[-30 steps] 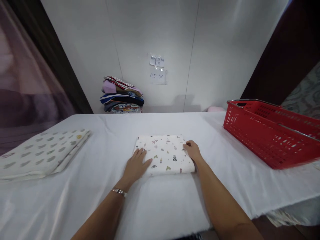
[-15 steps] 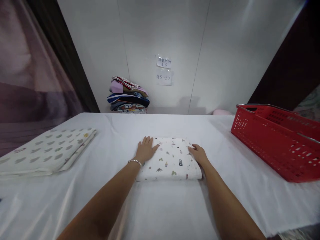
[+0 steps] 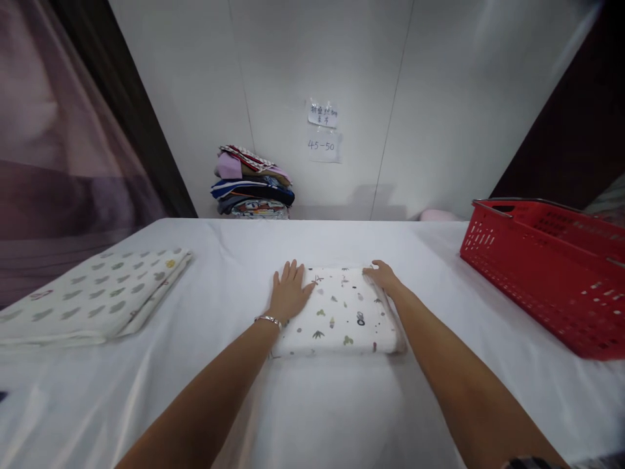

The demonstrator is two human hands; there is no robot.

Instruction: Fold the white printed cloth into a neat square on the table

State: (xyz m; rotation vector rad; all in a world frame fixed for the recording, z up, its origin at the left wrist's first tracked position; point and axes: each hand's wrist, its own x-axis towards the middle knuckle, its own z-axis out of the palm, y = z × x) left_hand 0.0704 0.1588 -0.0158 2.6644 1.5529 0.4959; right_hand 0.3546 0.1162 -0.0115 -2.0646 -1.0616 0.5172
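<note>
Two hands atop folded cloth

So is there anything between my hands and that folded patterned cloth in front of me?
Nothing visible. The left hand lies flat on the folded patterned cloth's left edge, and the right hand touches its far right corner. Only bare white tablecloth surrounds it.
</note>
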